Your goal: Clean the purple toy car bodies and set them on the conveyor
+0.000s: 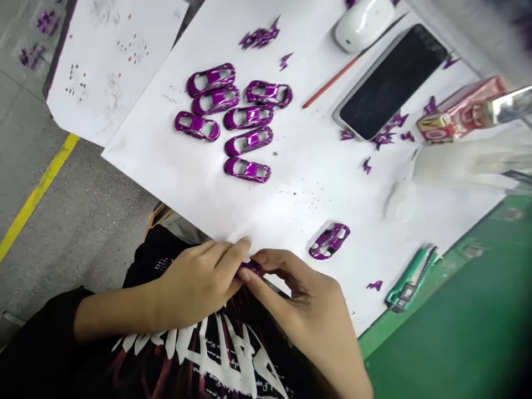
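Purple toy car point(255, 267) lies between left hand point(203, 272) and right hand point(310, 296), both grips closed on it (long axis mostly hidden).

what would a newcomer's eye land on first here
Probably the seven glossy purple toy car bodies clustered on the white work surface, upper middle. Next, the dark-screened smartphone to their right, then the right hand pinching a purple piece at the near edge, the left hand close against it.

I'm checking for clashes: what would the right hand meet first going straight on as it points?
Probably the left hand, just beyond the purple piece between them, though depth is unclear.
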Available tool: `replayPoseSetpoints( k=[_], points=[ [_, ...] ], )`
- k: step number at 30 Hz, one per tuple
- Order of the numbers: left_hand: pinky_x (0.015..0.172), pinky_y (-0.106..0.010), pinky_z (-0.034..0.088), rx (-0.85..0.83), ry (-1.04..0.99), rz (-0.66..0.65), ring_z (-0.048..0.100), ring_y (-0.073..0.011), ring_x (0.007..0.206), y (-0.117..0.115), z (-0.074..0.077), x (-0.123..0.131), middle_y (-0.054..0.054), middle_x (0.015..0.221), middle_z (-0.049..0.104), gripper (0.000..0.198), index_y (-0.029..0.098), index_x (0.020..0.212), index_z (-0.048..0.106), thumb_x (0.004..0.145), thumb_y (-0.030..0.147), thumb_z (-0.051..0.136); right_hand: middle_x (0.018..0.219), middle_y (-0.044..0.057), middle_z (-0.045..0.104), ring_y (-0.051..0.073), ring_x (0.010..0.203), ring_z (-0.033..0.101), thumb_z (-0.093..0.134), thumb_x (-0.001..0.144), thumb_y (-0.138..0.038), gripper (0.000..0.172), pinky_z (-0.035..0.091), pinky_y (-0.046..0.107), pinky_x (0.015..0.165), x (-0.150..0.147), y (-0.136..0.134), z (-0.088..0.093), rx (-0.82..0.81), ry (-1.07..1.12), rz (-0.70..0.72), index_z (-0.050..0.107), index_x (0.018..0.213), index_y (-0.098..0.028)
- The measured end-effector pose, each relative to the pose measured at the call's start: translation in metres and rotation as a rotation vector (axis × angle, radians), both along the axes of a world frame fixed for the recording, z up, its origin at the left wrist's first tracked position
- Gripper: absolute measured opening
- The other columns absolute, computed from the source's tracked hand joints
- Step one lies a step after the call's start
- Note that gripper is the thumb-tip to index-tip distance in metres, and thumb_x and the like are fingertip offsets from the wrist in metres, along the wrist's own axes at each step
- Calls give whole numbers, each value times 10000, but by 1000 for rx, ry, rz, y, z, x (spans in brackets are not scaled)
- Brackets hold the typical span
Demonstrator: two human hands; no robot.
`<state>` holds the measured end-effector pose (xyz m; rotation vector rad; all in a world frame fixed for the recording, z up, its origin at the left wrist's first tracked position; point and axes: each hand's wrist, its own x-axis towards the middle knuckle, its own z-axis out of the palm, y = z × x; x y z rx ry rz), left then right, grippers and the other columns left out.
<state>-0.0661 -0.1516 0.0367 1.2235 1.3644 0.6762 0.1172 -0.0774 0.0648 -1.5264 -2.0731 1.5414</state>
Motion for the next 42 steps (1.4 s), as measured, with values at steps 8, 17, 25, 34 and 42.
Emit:
replayPoseSetpoints(
  k=[8,17,25,34,42],
  points=[
    [468,-211,380,-319,-693,133,398,-93,469,53,8,36,70,595,472,647,211,1572,480,1080,630,441,1250,90,769,266,1169,749,559,1090,-480,320,657,430,974,26,-12,-20,130,380,-505,767,1248,-293],
    [465,-186,409,-149,-706,261,443,-62,498,62,7,87,58,740,536,569,268,1511,468,1046,573,588,1210,84,777,171,669,742,633,1017,-622,555,674,333,569,50,-7,-35,-234,719,-453,624,1487,-327],
    [483,-199,440,-103,-646,223,471,-77,490,64,-3,102,59,657,545,476,247,1435,551,1067,547,562,1153,77,792,181,621,741,693,997,-565,439,688,362,608,58,4,-29,-301,802,-499,711,1333,-283],
    [637,-256,515,-285,-671,62,671,-126,710,132,3,76,-89,971,748,571,161,1501,562,1063,526,580,1217,137,766,321,1134,728,638,1012,-496,337,591,516,1027,95,81,-26,660,-174,-551,754,1174,-224],
    [818,-410,646,-302,-799,-10,747,-189,877,176,-30,67,-14,1049,592,558,242,1296,688,812,409,911,1215,217,763,384,1135,730,542,946,-352,451,598,546,961,103,128,-73,806,-428,-520,718,1282,-107]
  ],
)
